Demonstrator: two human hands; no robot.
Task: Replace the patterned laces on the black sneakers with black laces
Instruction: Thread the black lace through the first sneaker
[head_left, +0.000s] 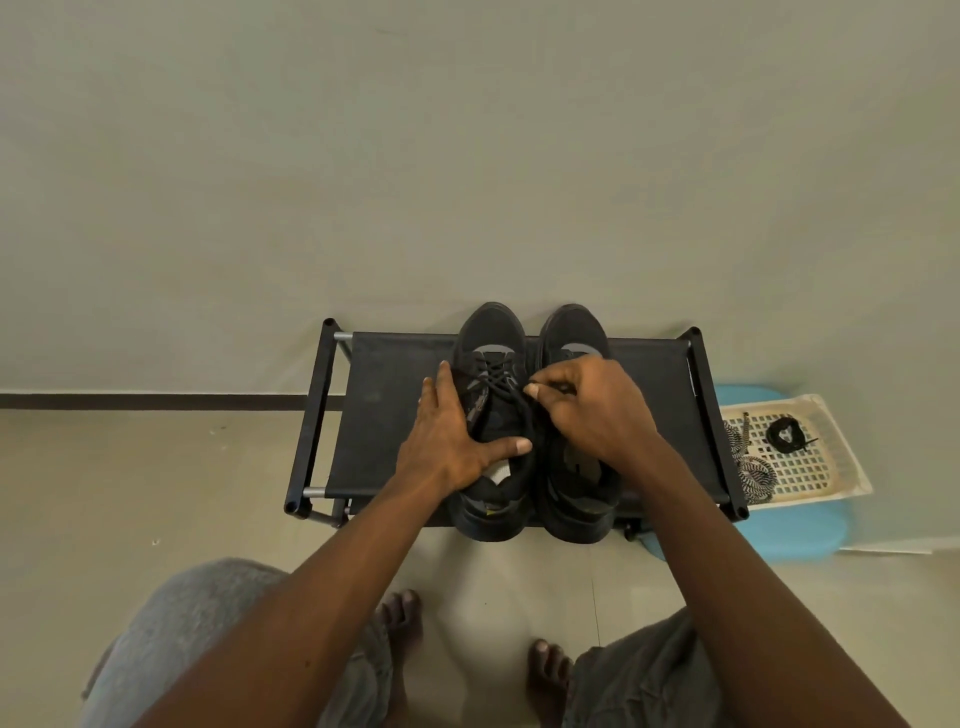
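Head view: the black shoe rack (395, 415) sits mid frame with two black sneakers (574, 332) on top. The left hand (447, 436) lies flat on the sneaker nearer the left edge (491, 332), fingers straight, holding it down. The right hand (592, 405) pinches that shoe's black lace (511, 400), so I think the lacing is nearly done; next comes pulling it tight and tying. At the right of the frame, the white basket (831, 467) holds the patterned laces (753, 473) and one coiled black lace (783, 431)

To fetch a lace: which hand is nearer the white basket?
Right. The right hand over the right sneaker lies left of the basket; the left hand, farther left.
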